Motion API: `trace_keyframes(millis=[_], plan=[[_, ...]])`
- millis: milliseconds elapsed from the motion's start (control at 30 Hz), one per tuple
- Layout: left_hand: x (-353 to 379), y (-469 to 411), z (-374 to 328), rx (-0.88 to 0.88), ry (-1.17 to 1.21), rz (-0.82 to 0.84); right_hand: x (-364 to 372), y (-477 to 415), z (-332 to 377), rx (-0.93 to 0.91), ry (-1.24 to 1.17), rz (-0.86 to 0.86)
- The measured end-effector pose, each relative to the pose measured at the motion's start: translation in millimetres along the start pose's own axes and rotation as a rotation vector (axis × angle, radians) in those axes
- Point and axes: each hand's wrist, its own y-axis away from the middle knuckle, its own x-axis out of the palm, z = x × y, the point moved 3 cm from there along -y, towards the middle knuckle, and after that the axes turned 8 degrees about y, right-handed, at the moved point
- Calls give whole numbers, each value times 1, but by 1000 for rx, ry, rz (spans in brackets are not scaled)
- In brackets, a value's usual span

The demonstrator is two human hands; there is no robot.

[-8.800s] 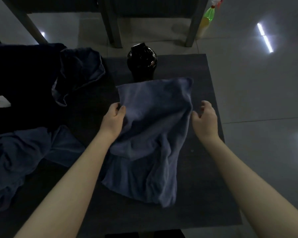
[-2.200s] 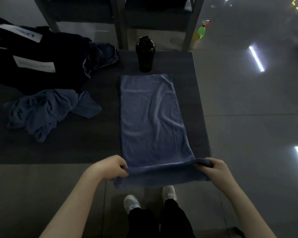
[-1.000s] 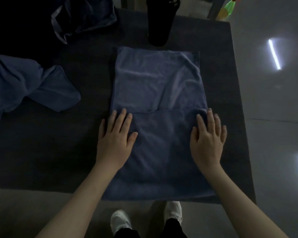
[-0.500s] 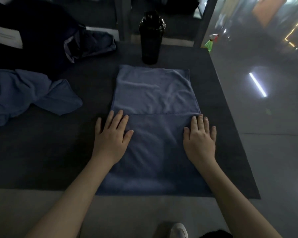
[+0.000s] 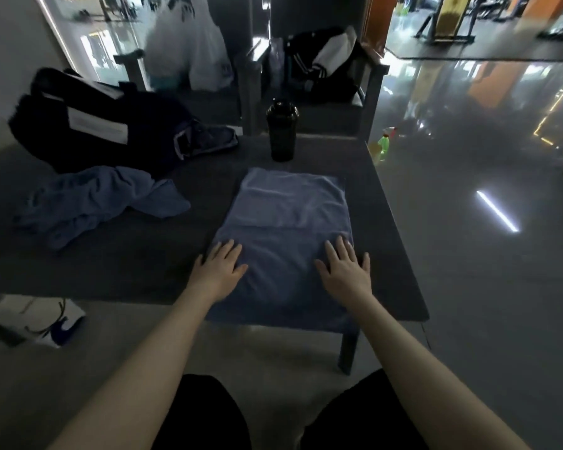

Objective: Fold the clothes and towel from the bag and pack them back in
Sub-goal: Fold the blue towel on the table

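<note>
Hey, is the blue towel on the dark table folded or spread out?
Folded: the blue towel has its near part doubled over, its edge crossing the middle, under the flat left hand and right hand.

one towel, one black bag, two garments, two bottles, two hands

- The left hand and right hand are bare, and so are the forearms.
- Plain black legwear covers both thighs.

Likely a gym: metal exercise frames stand on black matting far right, while a shaker bottle and duffel bag sit on the near bench.
</note>
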Motion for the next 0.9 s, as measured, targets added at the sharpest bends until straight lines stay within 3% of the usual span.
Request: trace_keyframes(millis=[600, 700, 900], plan=[[11, -29, 0, -55, -27, -167, 0, -66, -3, -53, 34, -60], [-4, -33, -3, 14, -100, -286, 0, -65, -4, -58, 37, -65], [-48, -111, 6, -39, 238, -340, -22, -105, -6, -3, -68, -302]])
